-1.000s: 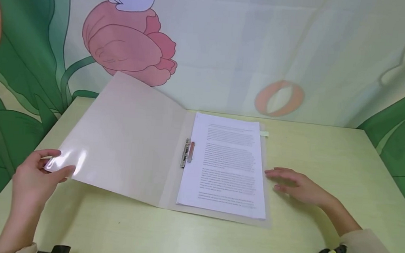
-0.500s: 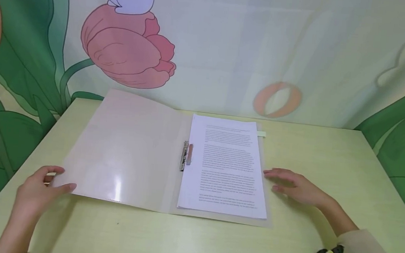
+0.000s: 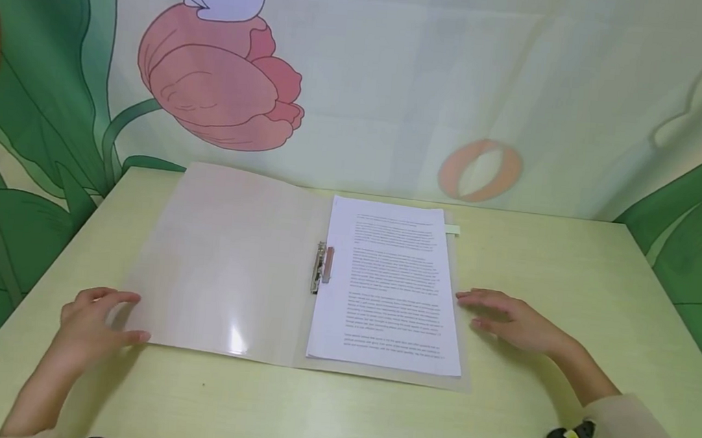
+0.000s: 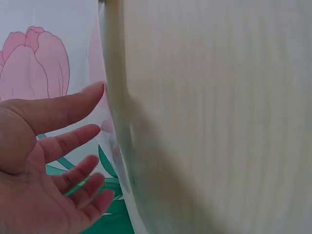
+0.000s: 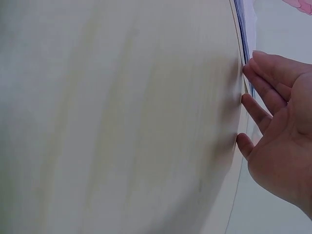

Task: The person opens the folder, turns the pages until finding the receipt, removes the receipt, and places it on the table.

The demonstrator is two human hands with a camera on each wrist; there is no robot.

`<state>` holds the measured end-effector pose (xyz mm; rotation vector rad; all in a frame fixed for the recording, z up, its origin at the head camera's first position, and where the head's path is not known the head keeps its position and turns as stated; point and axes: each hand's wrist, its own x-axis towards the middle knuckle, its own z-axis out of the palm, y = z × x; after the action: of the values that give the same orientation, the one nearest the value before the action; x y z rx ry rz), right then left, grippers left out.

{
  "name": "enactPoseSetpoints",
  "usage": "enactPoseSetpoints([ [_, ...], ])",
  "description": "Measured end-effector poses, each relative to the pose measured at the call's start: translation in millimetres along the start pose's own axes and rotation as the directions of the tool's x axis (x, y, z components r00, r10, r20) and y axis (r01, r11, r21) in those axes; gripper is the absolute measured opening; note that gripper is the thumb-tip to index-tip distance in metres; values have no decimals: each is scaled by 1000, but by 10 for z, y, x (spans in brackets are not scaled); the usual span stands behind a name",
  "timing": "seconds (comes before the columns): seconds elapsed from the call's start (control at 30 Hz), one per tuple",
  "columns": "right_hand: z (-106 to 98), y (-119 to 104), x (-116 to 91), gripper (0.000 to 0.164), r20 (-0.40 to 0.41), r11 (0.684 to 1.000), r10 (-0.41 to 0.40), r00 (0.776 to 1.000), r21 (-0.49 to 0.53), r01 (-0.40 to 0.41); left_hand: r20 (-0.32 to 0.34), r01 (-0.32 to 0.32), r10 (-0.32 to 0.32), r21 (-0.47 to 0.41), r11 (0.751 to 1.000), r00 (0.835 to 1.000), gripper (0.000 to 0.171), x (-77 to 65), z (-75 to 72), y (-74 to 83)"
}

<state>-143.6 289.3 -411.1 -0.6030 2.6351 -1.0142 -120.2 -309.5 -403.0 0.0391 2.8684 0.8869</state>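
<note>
A folder lies open on the table, its greyish plastic cover (image 3: 217, 263) turned over to the left. On its right half rests a stack of printed paper (image 3: 390, 291), beside a metal clip (image 3: 318, 268) near the spine that has a reddish-brown strip. My left hand (image 3: 87, 329) is at the cover's lower left corner, thumb and fingers spread apart with no grip on it. In the left wrist view the fingers of that hand (image 4: 44, 161) look relaxed. Fingertips of my right hand (image 3: 522, 322) are right at the folder's right edge, with nothing held.
A pale green tab (image 3: 452, 230) sticks out at the folder's upper right. The pale wooden table (image 3: 335, 424) ends at the back against a curtain (image 3: 386, 91) printed with flowers and leaves.
My left hand has lowered the cover to the left, let go of its corner and shifted slightly right. My right hand has stayed in place.
</note>
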Motion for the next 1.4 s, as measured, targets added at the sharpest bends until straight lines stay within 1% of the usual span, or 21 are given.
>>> enactPoseSetpoints([
  [0.07,3,10,2,36,2,1000,7,1000,5,-7,20,-19,19,-15,1000,1000,62,24,29,21],
  [0.17,8,18,6,36,4,1000,6,1000,4,-6,52,-65,66,-25,998,996,61,65,62,60],
  [0.27,12,25,5,37,1,1000,6,1000,5,-6,70,-114,116,-41,993,991,60,107,91,94],
  [0.33,14,24,2,36,-2,1000,6,1000,8,-6,91,-142,149,-71,987,985,60,137,99,127],
  [0.43,20,32,0,36,-4,1000,3,1000,11,-3,143,-183,204,-151,971,968,60,188,106,189],
  [0.5,24,35,-1,36,-5,1000,3,1000,13,-3,176,-206,243,-205,957,954,59,228,112,247],
  [0.6,29,38,1,36,-6,1000,12,1000,15,-12,207,-258,308,-235,937,929,57,302,141,344],
  [0.67,28,34,1,36,-7,1000,18,1000,15,-18,232,-293,347,-236,926,909,58,361,167,421],
  [0.77,23,23,1,36,-10,1000,24,1000,9,-24,280,-352,405,-221,909,870,59,459,207,549],
  [0.87,25,13,2,36,-15,1000,21,1000,11,-21,317,-398,439,-189,898,840,59,549,274,677],
  [0.9,27,7,2,36,-17,1000,20,1000,12,-20,324,-410,447,-178,894,834,58,573,302,715],
  [0.93,29,5,1,36,-18,1000,17,1000,16,-17,333,-413,444,-163,896,832,57,591,333,752],
  [1.0,34,-7,3,36,-17,1000,9,1000,20,-9,344,-411,431,-132,902,834,55,612,396,821],
  [1.07,36,-22,8,36,-17,1000,-1,1000,18,1,362,-407,419,-112,906,833,55,616,450,885],
  [1.17,29,-54,19,38,-24,1000,-1,1000,4,1,404,-399,402,-95,912,822,60,588,512,967],
  [1.27,19,-73,31,39,-47,1000,18,999,1,-18,441,-393,394,-98,914,807,66,554,561,1031],
  [1.33,12,-82,35,40,-63,1000,30,998,6,-30,447,-391,390,-93,915,805,69,538,582,1060],
  [1.4,12,-88,41,39,-75,999,43,996,15,-42,441,-389,388,-91,917,809,70,532,595,1076],
])
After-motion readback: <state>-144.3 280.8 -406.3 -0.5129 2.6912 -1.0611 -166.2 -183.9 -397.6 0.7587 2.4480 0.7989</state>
